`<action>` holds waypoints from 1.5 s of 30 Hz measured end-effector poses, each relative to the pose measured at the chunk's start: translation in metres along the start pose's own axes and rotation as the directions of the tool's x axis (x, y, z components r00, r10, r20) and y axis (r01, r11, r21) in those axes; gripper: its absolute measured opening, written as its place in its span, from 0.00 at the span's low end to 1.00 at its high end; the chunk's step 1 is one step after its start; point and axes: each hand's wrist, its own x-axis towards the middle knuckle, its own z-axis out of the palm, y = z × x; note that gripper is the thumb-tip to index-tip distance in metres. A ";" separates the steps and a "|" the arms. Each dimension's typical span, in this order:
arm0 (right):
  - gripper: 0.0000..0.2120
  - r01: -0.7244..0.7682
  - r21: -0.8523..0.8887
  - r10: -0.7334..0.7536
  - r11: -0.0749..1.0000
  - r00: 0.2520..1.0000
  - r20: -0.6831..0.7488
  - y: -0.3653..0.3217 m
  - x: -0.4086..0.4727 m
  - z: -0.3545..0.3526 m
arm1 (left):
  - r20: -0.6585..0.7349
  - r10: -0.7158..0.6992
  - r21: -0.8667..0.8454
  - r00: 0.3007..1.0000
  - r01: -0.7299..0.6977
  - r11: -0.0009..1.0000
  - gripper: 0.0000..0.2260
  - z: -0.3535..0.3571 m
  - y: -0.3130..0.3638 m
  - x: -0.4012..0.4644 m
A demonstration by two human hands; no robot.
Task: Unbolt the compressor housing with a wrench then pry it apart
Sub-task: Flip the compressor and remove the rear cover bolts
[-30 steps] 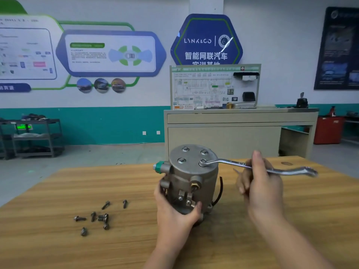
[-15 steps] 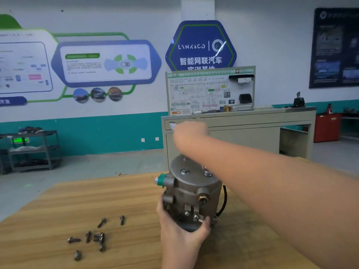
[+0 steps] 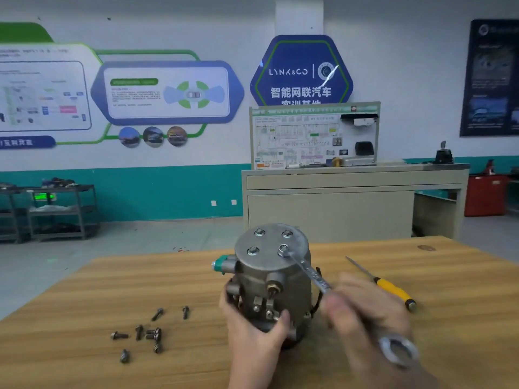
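Compressor (image 3: 273,279) steadied by left hand (image 3: 254,329); right hand (image 3: 365,313) has swung gripped wrench (image 3: 314,276) toward viewer, loosening near-right top bolt (image 3: 283,249).

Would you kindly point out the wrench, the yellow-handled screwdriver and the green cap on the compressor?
wrench (image 3: 311,273): head view, on its shaft below the ring end.
yellow-handled screwdriver (image 3: 391,289): head view, on the yellow handle.
green cap (image 3: 218,264): head view, on its face.
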 end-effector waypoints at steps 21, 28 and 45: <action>0.15 0.248 -0.879 0.206 0.407 0.912 0.353 0.040 0.181 0.078 | 0.042 0.018 0.136 0.999 -0.023 0.990 0.43 0.009 0.012 -0.010; 0.17 0.752 -0.488 -0.636 0.443 0.647 0.421 0.012 0.057 0.059 | -0.012 -0.009 0.179 1.000 0.011 0.984 0.08 0.010 0.010 -0.005; 0.13 -0.692 -0.118 0.637 0.712 0.707 -0.307 0.078 0.144 -0.036 | 0.043 -0.087 0.207 0.995 0.076 0.975 0.44 0.002 0.010 -0.010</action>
